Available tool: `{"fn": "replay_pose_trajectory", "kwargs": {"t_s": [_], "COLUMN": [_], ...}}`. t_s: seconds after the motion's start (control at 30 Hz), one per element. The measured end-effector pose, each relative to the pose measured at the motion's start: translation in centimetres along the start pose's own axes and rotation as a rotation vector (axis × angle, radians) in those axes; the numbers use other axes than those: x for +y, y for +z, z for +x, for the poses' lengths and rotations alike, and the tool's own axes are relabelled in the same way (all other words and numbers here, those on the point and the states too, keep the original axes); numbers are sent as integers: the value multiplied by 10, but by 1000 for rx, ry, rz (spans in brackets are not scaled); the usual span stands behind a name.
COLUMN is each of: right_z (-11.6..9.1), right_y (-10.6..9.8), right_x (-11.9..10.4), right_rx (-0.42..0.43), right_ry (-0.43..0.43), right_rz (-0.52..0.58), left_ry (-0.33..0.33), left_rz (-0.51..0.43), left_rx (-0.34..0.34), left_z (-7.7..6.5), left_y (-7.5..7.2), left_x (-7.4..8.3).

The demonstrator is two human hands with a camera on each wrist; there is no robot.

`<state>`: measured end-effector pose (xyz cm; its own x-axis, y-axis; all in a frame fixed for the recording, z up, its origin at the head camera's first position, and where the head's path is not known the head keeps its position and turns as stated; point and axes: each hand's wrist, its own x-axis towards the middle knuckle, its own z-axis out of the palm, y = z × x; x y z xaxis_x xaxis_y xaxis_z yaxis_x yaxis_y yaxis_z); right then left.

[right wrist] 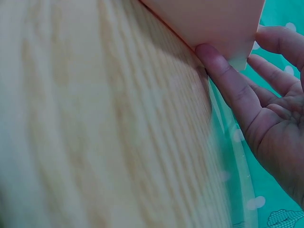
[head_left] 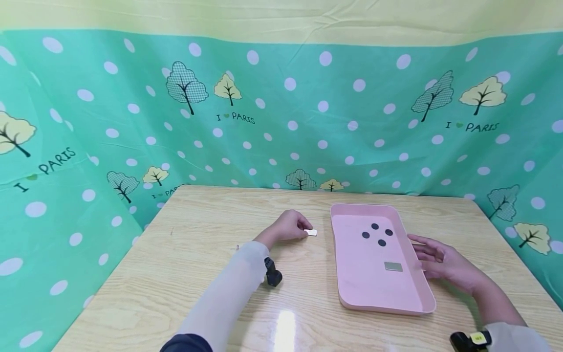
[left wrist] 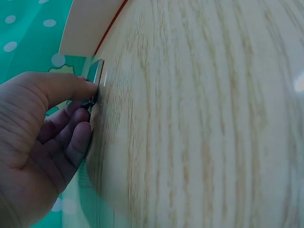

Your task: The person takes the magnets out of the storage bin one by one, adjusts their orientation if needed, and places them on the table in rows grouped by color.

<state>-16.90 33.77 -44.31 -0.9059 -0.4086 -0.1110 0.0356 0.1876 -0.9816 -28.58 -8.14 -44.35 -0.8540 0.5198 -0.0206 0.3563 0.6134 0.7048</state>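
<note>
On the table, to the left of the pink tray (head_left: 365, 307), my left hand (head_left: 288, 227) pinches a small flat shiny rectangular plate (head_left: 311, 232) between thumb and fingers. The left wrist view shows this thin plate (left wrist: 98, 73) edge-on at the tabletop, partly hidden by the thumb. My right hand (head_left: 446, 261) rests against the tray's right side. In the right wrist view its thumb (right wrist: 216, 61) touches the tray wall (right wrist: 213, 21), with the other fingers spread near the wall's edge. Inside the tray lie several dark round discs (head_left: 381, 242) and a silver rectangular plate (head_left: 393, 266).
The light wooden table (head_left: 145, 274) reaches back to a green polka-dot curtain (head_left: 272, 122), which also hangs along the left and right. A small dark mark (head_left: 238, 247) shows on the table left of the left forearm.
</note>
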Motion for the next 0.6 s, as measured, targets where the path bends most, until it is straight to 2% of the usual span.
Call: {"fn": "replay_pose_trajectory", "kwargs": {"t_s": [0.27, 0.6], "right_z": [0, 0], "right_y": [-1, -2], "right_x": [0, 0], "right_rx": [6, -10], "right_ry": [10, 9], "right_rz": [-12, -6], "left_ry": [-3, -1], "left_rz": [8, -79], "left_rx": [-2, 23], "left_z": [0, -5], "left_y": [1, -3], "left_x": [2, 4]}}
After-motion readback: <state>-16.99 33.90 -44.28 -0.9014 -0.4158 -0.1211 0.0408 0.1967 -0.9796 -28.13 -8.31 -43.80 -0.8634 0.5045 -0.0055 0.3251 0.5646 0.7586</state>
